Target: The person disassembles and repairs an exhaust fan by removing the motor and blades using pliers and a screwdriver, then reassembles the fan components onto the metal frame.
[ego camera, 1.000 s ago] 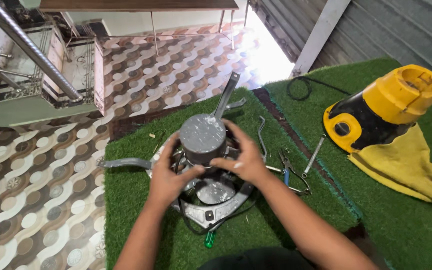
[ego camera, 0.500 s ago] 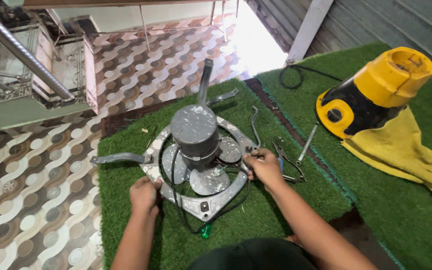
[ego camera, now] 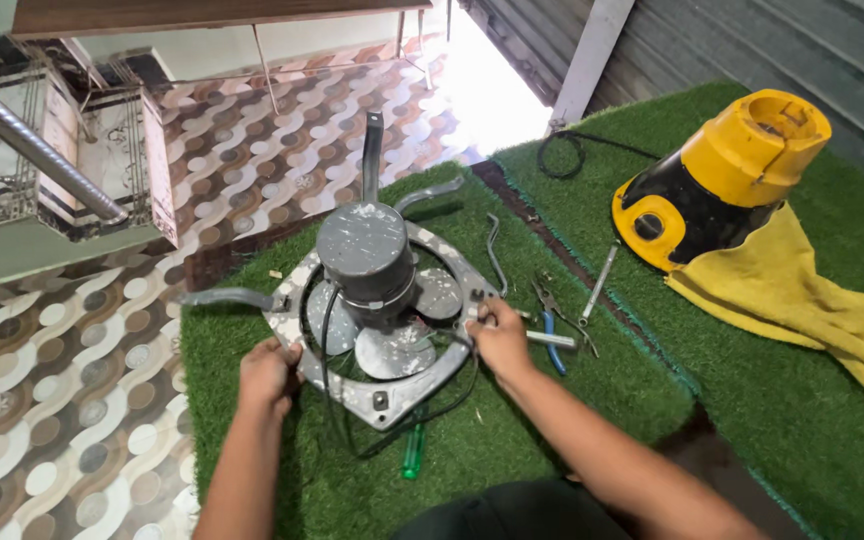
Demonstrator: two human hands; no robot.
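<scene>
A grey exhaust fan lies flat on a green turf mat (ego camera: 512, 440): a round motor housing (ego camera: 364, 250) stands up from a square metal frame (ego camera: 387, 405) with mounting arms sticking outward. My left hand (ego camera: 267, 372) grips the frame's left edge. My right hand (ego camera: 500, 335) holds the frame's right edge, fingers curled on the rim. A black cable (ego camera: 442, 405) loops from the motor over the frame's front. A green-handled screwdriver (ego camera: 412, 452) lies just under the frame's near corner.
Blue-handled pliers (ego camera: 550, 335), a spanner (ego camera: 598, 283) and a thin bent rod (ego camera: 493, 252) lie on the turf right of the fan. A yellow and black appliance body (ego camera: 722, 180) rests on a yellow cloth (ego camera: 802, 300) at right. Patterned floor tiles spread left.
Both hands left the motor housing and went down and outward to the frame's left and right edges. The view shifted slightly.
</scene>
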